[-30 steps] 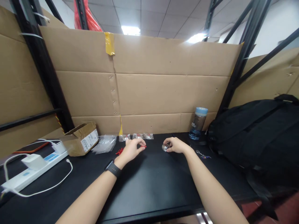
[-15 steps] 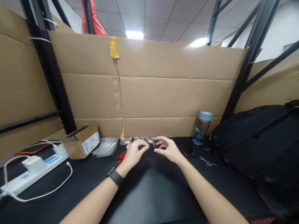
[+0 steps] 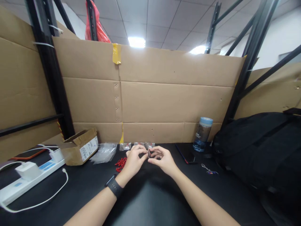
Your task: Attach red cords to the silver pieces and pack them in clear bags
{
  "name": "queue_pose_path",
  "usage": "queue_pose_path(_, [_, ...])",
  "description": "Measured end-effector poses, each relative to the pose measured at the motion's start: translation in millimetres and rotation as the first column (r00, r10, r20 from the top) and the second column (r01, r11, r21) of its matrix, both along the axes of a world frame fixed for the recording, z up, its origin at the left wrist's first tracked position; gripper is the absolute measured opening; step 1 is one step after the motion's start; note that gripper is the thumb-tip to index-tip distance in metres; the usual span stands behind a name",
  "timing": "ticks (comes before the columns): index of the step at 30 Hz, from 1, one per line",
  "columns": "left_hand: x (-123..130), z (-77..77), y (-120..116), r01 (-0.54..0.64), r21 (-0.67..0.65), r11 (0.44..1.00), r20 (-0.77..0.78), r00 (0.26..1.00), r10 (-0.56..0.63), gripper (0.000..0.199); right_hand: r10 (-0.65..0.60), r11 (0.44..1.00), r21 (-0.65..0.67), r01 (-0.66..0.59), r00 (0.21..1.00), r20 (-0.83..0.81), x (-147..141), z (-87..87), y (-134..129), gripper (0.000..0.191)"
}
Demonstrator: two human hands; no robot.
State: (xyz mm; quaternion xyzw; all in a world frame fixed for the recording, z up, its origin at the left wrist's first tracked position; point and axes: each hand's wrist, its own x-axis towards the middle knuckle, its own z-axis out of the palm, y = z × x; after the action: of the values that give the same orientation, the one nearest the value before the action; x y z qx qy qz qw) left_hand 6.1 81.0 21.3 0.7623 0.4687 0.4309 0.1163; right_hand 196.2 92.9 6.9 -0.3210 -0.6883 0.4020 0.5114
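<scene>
In the head view, a small clear disc is pinched in the right hand, whose thumb and fingers curve round its edge. It stands roughly upright, its rim turned toward the camera and its long axis running near vertical, in the narrow space between the two hands. The left hand lies just to the left of it, thumb and forefinger drawn close together; the right is the one that carries it. The left fingertips come right up to the disc's near side, touching or all but touching (the overlap hides which), and I cannot tell whether they grip anything small themselves.

Beside the left wrist, on the black counter, lies a heap of red cords. Behind the hands, three clear packets sit in a row along the foot of the cardboard wall, with flattened plastic bags to their left. Off to the right are a phone, a small charm on a loop and a water bottle.
</scene>
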Motion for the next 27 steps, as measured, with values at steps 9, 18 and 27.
queue_pose_path(9, [3.8,-5.4,-3.0,-0.069,0.119,0.991,-0.135,0.987,0.085,0.015,0.018,0.998,-0.06,-0.016,0.999,0.034,1.2,-0.2,-2.2,0.035])
queue_pose_path(18, [6.9,-10.3,-4.6,-0.02,0.096,0.995,-0.21,0.977,0.04,0.014,-0.151,0.967,0.252,0.047,0.898,0.414,9.4,8.9,-5.4,0.02])
queue_pose_path(27, [10.7,-10.2,-8.5,0.004,0.09,0.996,-0.247,0.969,0.018,0.012,-0.161,0.972,0.223,0.072,0.898,0.41,8.0,1.5,-1.1,0.01])
